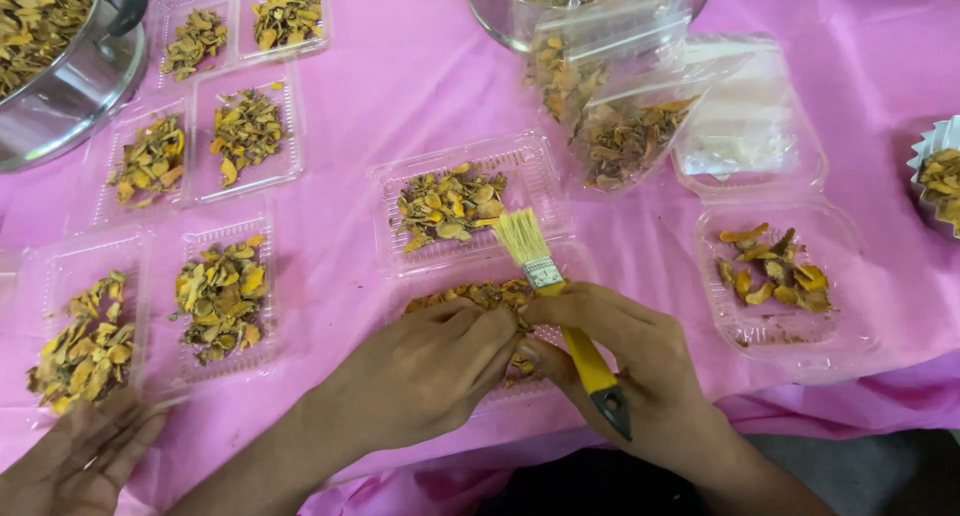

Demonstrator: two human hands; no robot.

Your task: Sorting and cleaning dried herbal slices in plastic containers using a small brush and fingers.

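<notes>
Evidently mid-packing, the right hand clasps a yellow brush while the left hand, fingers curled, pinches dried slices in the clear tray on the pink surface; next likely needs gentle sweeping.

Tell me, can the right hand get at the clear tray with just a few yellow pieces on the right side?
Probably yes. The right hand sits just left of that clear tray with only pink cloth between them, but its grip is full with the yellow-handled brush, so picking pieces would be awkward.
</notes>
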